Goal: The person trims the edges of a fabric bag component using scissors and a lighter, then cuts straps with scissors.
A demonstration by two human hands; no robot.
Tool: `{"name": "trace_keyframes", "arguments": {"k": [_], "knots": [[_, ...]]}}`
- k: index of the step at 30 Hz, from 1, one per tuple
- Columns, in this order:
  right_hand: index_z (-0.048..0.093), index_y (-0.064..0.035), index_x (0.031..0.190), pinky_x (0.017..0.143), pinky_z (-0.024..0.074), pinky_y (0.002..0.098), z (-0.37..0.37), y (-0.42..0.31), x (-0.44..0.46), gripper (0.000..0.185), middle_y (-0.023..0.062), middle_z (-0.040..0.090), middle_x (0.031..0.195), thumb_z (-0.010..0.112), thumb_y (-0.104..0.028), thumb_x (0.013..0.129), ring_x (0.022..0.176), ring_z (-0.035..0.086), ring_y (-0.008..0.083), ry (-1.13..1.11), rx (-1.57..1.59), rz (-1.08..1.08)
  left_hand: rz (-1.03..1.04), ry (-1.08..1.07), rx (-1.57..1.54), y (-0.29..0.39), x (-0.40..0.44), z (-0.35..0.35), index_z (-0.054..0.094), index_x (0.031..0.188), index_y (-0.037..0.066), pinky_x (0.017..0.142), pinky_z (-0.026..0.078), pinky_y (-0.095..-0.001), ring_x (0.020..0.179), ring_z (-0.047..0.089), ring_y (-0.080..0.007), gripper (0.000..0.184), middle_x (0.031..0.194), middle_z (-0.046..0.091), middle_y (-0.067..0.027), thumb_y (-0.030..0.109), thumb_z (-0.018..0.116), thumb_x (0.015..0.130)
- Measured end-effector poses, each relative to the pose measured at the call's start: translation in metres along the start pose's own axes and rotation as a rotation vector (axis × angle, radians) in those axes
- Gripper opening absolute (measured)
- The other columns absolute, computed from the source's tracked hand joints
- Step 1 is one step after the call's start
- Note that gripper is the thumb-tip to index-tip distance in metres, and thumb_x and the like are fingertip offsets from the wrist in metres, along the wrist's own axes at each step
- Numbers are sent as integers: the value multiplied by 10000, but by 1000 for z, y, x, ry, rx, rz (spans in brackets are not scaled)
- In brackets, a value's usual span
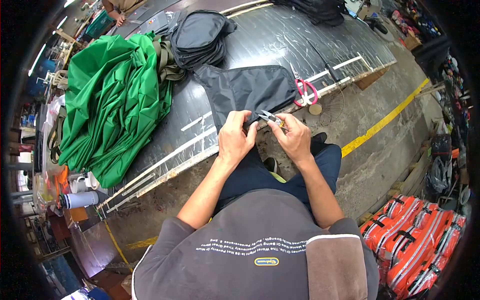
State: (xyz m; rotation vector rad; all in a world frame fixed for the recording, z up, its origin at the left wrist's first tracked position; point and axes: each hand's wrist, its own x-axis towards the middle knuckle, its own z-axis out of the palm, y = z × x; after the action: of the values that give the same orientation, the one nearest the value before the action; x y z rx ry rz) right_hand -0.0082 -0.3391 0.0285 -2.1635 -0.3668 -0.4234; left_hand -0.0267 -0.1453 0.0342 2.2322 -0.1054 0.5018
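Note:
A piece of black fabric (250,87) lies on the near edge of the table, one corner drawn out over the edge. That corner is pinched between the thumb and fingers of my left hand (235,139). Thread snips (272,119) sit in my right hand (294,137), their short pointed blades parted and aimed at the fabric by my left fingers. Any thread between the blades is too small to make out. Red-handled scissors (305,93) rest on the table edge beside the fabric, beyond my right hand.
A large heap of green fabric (115,100) covers the table's left part. Behind the black piece is a stack of black fabric pieces (200,40). Orange packs in plastic (417,240) stand on the floor at right. Another person's hand (120,20) shows at the far side.

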Motion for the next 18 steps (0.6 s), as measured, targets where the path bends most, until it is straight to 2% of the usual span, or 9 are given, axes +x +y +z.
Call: {"name": "trace_keyframes", "arguments": {"k": [7,10,13,16,18], "knots": [[704,-64,982,659,548,420,0,-3,-5,241,107,733,866,815,-256,889,760,717,323,-31,-76,25,50,-2,86,-15,0,9,714,1021,15,636,538,-362,700,686,-251,133,902,668,-135,82,735,907],[726,-73,997,624,533,394,2,0,-9,237,102,732,835,827,-253,880,694,694,284,-4,-76,14,-52,-1,25,-7,1,9,684,952,44,677,551,-451,763,698,-346,80,934,673,-133,106,720,916],[737,-78,1009,607,523,382,3,2,-12,238,100,727,812,834,-251,877,657,678,266,3,-73,15,-116,-12,-38,-3,1,7,697,974,49,670,550,-444,751,697,-339,83,908,674,-123,114,712,925],[723,-76,1002,620,528,389,1,0,-16,245,92,725,827,826,-263,882,678,686,271,-29,-77,60,-89,-65,34,9,2,0,702,999,51,666,551,-428,739,699,-327,84,887,677,-120,102,699,932],[717,-74,1001,623,530,389,1,0,-18,252,85,723,833,823,-270,884,684,688,267,-41,-82,74,-35,-47,19,-4,-1,8,710,1047,46,647,534,-371,701,675,-259,123,868,668,-110,71,702,927]]}}
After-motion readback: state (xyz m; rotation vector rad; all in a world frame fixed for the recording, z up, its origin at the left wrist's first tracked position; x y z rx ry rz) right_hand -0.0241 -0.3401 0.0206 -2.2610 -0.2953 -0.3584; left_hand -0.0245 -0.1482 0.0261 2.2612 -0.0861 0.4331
